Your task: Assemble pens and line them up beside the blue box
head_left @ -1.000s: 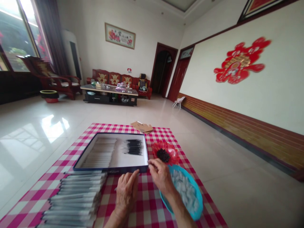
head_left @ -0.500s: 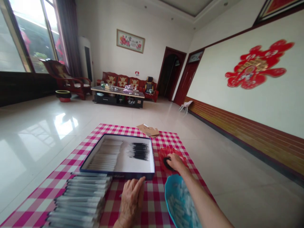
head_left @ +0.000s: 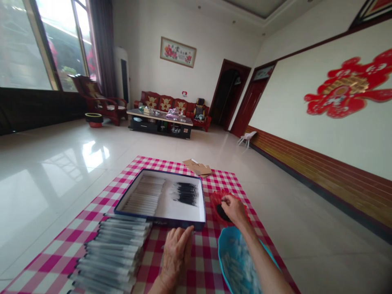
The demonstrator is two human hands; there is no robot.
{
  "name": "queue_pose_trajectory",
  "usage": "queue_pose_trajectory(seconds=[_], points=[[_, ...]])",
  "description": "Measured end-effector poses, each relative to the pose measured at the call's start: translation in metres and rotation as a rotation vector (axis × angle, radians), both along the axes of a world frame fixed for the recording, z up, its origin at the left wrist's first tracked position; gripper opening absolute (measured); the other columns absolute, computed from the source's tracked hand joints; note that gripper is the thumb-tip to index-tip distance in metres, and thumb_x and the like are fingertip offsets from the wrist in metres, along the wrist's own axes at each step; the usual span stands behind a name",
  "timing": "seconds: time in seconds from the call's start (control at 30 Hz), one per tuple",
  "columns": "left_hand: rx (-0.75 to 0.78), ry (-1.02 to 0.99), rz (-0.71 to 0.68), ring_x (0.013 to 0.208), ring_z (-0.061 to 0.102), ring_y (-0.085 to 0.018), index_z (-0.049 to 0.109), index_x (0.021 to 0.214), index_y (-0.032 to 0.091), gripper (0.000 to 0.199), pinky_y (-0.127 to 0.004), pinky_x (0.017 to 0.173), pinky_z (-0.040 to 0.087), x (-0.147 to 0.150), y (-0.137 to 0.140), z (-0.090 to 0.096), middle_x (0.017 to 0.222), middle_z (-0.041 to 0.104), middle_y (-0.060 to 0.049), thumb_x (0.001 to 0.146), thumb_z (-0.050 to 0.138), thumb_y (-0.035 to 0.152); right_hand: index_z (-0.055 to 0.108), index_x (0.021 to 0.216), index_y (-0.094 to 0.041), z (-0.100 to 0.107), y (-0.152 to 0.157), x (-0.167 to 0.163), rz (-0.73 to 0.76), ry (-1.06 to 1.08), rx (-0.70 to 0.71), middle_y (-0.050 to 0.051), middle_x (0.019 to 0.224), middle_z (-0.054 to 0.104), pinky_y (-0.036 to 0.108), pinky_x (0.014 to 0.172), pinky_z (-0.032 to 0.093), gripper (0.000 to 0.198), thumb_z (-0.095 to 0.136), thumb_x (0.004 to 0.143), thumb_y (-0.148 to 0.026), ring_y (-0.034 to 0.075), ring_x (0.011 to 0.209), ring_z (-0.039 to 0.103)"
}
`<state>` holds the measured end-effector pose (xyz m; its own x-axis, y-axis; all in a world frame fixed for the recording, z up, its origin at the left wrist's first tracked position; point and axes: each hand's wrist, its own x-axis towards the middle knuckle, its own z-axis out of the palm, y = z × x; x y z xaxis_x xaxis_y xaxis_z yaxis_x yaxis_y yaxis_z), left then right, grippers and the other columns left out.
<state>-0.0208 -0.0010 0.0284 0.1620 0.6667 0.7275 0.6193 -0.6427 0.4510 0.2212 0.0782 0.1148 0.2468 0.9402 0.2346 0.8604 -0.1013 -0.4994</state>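
Note:
My left hand (head_left: pixel 177 250) is closed on the near side of the shallow blue-edged box (head_left: pixel 180 223). From its fingers peek the faint ends of a slender translucent pen barrel, mostly hidden. Over a red petal-rimmed dish (head_left: pixel 216 197), my right hand (head_left: pixel 234 207) has its thumb and fingertips pinched together; whatever they hold is too small to make out. Small black pieces (head_left: pixel 223 213) lie in that dish. Inside the box, pale tubes (head_left: pixel 145 195) line the left half and a row of thin black pieces (head_left: pixel 187 193) lies at right.
Many pale pens with dark ends (head_left: pixel 113 253) are heaped left of my left hand. A turquoise bowl (head_left: pixel 223 249) of clear short pieces stands under my right forearm. Flat brown cardboard (head_left: pixel 199 168) rests at the far edge of the checked tablecloth (head_left: pixel 101 196).
My right hand has lifted slightly out of the black pieces, fingers pinched. My left hand keeps its place by the box. The whole view has shifted a little.

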Motion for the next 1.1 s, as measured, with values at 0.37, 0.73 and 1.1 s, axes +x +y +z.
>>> queue_pose_trajectory(seconds=[0.37, 0.73, 1.1], points=[[-0.026, -0.003, -0.033, 0.071, 0.053, -0.020, 0.055, 0.119, 0.018, 0.033, -0.033, 0.066, 0.040, 0.000, -0.003, 0.001, 0.080, 0.059, -0.006, 0.092, 0.038, 0.013, 0.071, 0.100, -0.018, -0.028, -0.097, -0.096, 0.255, 0.729, 0.106, 0.009, 0.093, 0.074, 0.034, 0.074, 0.055, 0.036, 0.060, 0.079, -0.045, 0.025, 0.083, 0.069], [-0.043, 0.008, -0.043, 0.071, 0.052, -0.020, 0.057, 0.116, 0.018, 0.031, -0.034, 0.065, 0.038, 0.002, -0.005, 0.005, 0.078, 0.057, -0.006, 0.092, 0.038, 0.014, 0.072, 0.097, -0.020, -0.039, -0.099, -0.099, 0.279, 0.653, 0.138, 0.008, 0.096, 0.074, 0.035, 0.083, 0.054, 0.026, 0.058, 0.082, -0.035, 0.025, 0.091, 0.068], [-0.070, 0.098, -0.056, 0.071, 0.049, -0.021, 0.059, 0.114, 0.019, 0.033, -0.034, 0.065, 0.039, -0.001, -0.009, 0.018, 0.077, 0.055, -0.006, 0.091, 0.036, 0.016, 0.072, 0.094, -0.022, -0.036, -0.102, -0.104, 0.352, 0.470, 0.247, 0.007, 0.092, 0.071, 0.030, 0.079, 0.054, 0.021, 0.053, 0.085, -0.026, 0.022, 0.088, 0.067]])
